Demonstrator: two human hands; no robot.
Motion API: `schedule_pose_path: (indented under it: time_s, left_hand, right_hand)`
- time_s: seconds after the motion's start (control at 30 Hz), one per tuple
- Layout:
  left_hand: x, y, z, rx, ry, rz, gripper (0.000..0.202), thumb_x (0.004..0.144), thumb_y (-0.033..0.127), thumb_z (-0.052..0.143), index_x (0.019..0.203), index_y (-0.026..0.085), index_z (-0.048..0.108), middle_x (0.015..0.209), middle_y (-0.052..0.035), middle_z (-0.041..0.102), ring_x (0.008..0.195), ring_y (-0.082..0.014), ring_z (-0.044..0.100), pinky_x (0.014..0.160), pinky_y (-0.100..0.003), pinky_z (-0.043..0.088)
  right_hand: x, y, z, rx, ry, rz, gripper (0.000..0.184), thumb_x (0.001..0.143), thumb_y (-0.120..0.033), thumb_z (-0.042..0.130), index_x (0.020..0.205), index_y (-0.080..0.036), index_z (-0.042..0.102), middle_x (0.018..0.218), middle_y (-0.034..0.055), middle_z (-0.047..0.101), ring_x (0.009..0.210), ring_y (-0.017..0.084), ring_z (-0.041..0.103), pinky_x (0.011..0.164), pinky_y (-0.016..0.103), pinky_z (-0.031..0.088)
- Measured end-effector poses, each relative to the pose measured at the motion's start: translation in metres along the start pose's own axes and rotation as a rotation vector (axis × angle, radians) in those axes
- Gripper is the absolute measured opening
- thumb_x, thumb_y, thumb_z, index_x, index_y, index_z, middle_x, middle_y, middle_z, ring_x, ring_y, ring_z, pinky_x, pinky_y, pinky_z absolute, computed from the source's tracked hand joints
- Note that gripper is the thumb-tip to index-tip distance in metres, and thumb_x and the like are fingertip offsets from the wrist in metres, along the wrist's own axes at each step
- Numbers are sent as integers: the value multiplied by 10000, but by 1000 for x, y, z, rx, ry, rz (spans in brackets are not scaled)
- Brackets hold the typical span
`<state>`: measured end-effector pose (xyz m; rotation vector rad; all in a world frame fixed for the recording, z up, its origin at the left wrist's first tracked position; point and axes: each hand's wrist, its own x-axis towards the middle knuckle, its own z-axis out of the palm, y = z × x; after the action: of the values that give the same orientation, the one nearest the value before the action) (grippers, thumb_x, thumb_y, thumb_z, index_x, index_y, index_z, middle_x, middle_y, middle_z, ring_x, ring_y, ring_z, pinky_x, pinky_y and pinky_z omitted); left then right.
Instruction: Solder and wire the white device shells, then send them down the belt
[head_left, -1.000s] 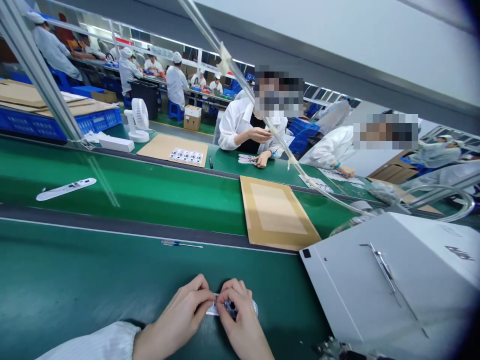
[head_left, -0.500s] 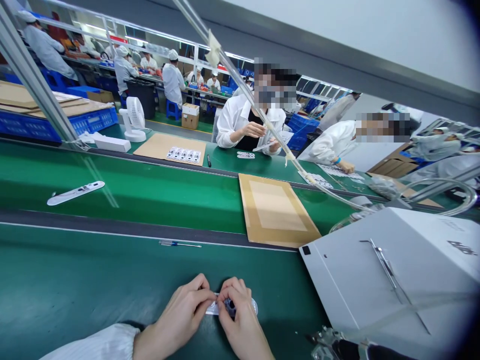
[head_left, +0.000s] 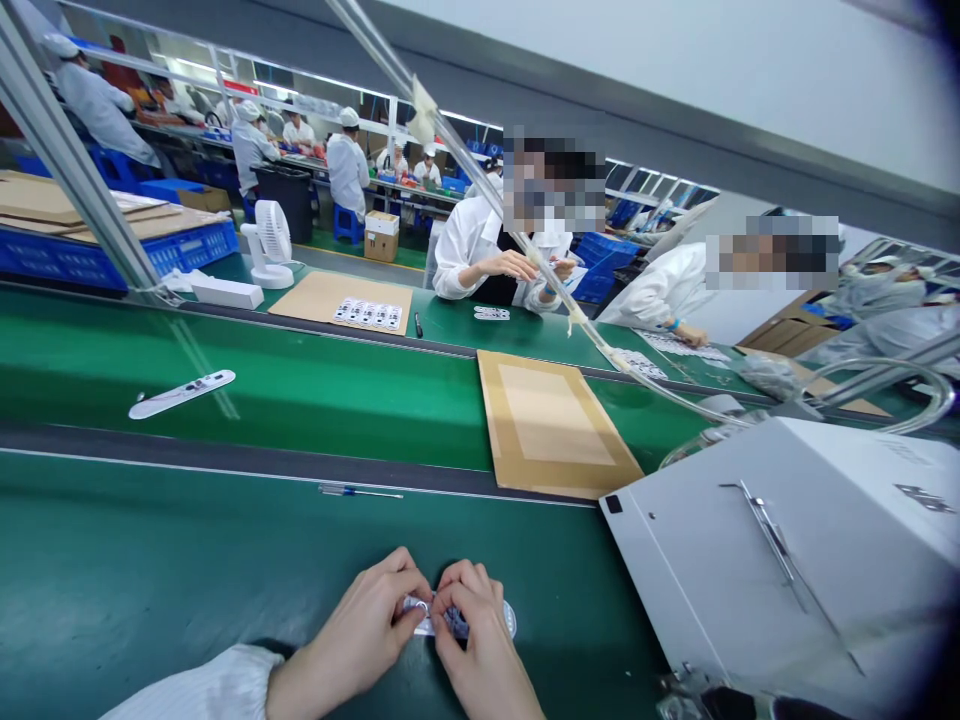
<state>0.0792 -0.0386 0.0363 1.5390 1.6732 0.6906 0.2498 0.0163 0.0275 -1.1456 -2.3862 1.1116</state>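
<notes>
Both hands are closed in a narrow pinch on a white printed strip (head_left: pixel 421 628), over the green belt mat (head_left: pixel 172 600) at lower centre. The left hand (head_left: pixel 352 640) grips its left part; the right hand (head_left: pixel 476 640) grips its middle, fingers covering most of the print. Rounded right end projects past the right hand. Contact between strip and mat: cannot tell. A similar strip (head_left: pixel 181 394) lies on the farther belt (head_left: pixel 300 370).

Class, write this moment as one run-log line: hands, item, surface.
left hand | right hand | both pinching white strip | at green conveyor belt
</notes>
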Motion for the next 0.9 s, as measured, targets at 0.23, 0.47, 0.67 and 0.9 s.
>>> schedule_pose_path:
  time_s: [0.23, 0.47, 0.67, 0.9]
  left_hand:
    - [13, 9, -6, 86, -65, -160, 181, 758, 41, 608, 809, 193, 693, 907, 5, 618, 731, -151, 582, 675, -255, 405]
    - [22, 8, -10, 77, -74, -220, 157, 650, 75, 643, 713, 199, 714, 860, 6, 653, 766, -179, 622, 661, -257, 407]
    - [21, 9, -9, 72, -65, -255, 172, 626, 92, 623, 715, 195, 728, 865, 6, 669, 742, -168, 622, 622, -245, 401]
    - [22, 10, -8, 66, -60, -293, 150, 600, 99, 622, 679, 189, 713, 819, 7, 677, 722, -169, 624, 591, -241, 398]
  right_hand:
    - [1, 2, 3, -39, 23, -25, 227, 869, -16, 480, 800, -232, 488, 960, -6, 566, 934, 216, 536, 854, 413, 396]
    - [3, 5, 5, -55, 22, -69, 224, 862, -17, 485, 783, -227, 498, 939, 11, 584, 916, 230, 543, 821, 410, 402]
    - [3, 10, 8, -42, 39, -67, 219, 861, -26, 496, 774, -227, 483, 932, 18, 589, 900, 236, 543, 808, 407, 401]
    - [5, 6, 11, -22, 66, -34, 241, 829, -11, 488, 748, -235, 457, 904, 17, 587, 868, 247, 537, 771, 402, 389]
